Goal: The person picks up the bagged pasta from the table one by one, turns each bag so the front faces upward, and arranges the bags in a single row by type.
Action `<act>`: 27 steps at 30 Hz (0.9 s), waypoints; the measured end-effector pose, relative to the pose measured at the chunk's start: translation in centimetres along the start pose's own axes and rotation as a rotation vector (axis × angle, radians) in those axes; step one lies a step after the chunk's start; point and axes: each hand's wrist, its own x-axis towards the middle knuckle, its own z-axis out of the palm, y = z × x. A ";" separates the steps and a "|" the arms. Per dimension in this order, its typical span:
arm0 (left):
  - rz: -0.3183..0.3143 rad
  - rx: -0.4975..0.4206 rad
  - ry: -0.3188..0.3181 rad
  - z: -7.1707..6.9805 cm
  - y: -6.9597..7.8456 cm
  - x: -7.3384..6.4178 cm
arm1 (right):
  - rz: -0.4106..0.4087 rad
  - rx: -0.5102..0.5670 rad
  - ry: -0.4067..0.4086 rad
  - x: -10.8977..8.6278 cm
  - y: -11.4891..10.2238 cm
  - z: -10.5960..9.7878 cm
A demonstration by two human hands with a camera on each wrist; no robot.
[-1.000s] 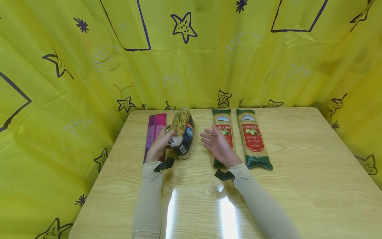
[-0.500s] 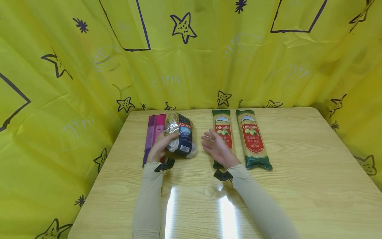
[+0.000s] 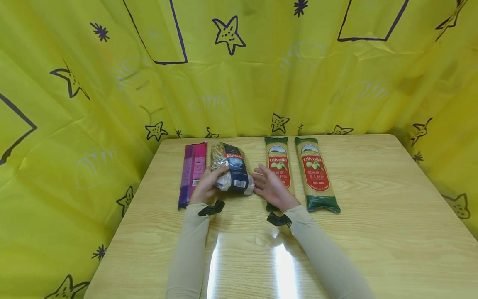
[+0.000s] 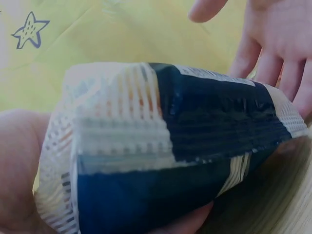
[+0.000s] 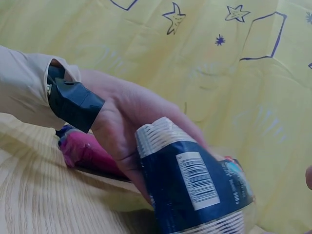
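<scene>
Head view had the Agnesi pasta bag [image 3: 235, 172] in the person's left hand [image 3: 205, 187], with its middle at about two o'clock from that palm. The thumb lay across the printed front, and the left wrist view showed a fingertip under the bag, so this hand gripped it. Its long axis ran from just before twelve o'clock, toward the curtain [image 3: 239, 95], to just past five. Whether its far end rested on the wood could not be told.

From the right hand [image 3: 274, 190] the bag lay at ten o'clock. That hand held nothing; its fingers were extended beside the bag's lower right corner, and contact could not be made out. The left hand was clearly the nearer.

At nine o'clock from the bag, just beside it, lay a pink-purple packet [image 3: 193, 174]. At three o'clock, across a gap, came the nearer Olivoilà packet [image 3: 277, 160], partly behind the right hand, then the farther Olivoilà packet [image 3: 315, 174]. The table's [image 3: 392, 199] back edge ran at twelve; the broadest room for moving stretched from three to six o'clock.
</scene>
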 end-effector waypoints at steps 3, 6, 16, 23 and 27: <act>0.001 -0.024 -0.020 0.2 0.0 0.0 | 0.010 0.000 0.003 0.2 0.1 0.0; 0.006 -0.062 -0.060 0.4 0.1 0.0 | 0.014 0.009 0.016 0.3 0.0 -0.1; -0.064 -0.099 -0.130 1.2 0.0 -0.1 | 0.030 0.125 -0.122 0.3 0.2 0.0; -0.064 -0.011 -0.167 1.2 -0.2 0.0 | 0.001 0.095 -0.049 0.0 0.0 0.3; -0.066 0.050 -0.184 0.8 -0.1 -0.1 | -0.015 0.097 -0.002 -0.2 -0.2 0.5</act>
